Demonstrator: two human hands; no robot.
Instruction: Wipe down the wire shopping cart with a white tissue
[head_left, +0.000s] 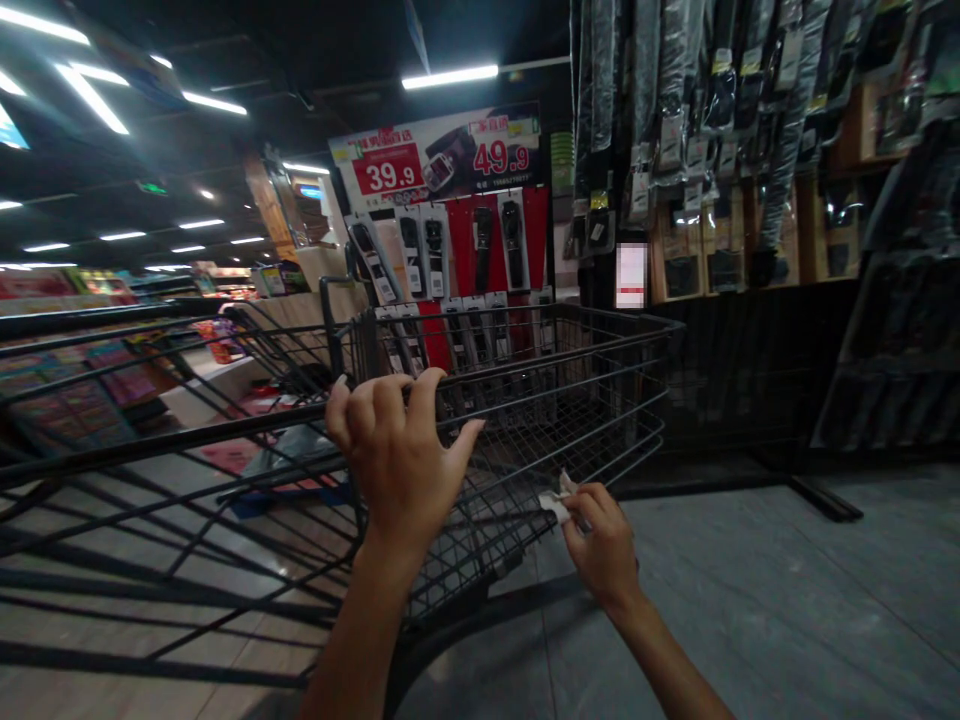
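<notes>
A black wire shopping cart (525, 365) stands in front of me. My left hand (397, 455) is hooked over its top side rail, fingers bent across the bar and thumb stuck out to the right. Lower and to the right, my right hand (600, 540) pinches a crumpled white tissue (556, 505) between thumb and fingers. The tissue touches the wires at the cart's lower side edge. Some of the right fingers are hidden behind the hand.
Packaged belts (512, 240) hang on a red-backed display beneath a price sign (450, 155). More wrapped belts (671, 110) hang at upper right above boxed goods. A black display rack (885, 350) with a foot on the grey floor (765, 590) stands right.
</notes>
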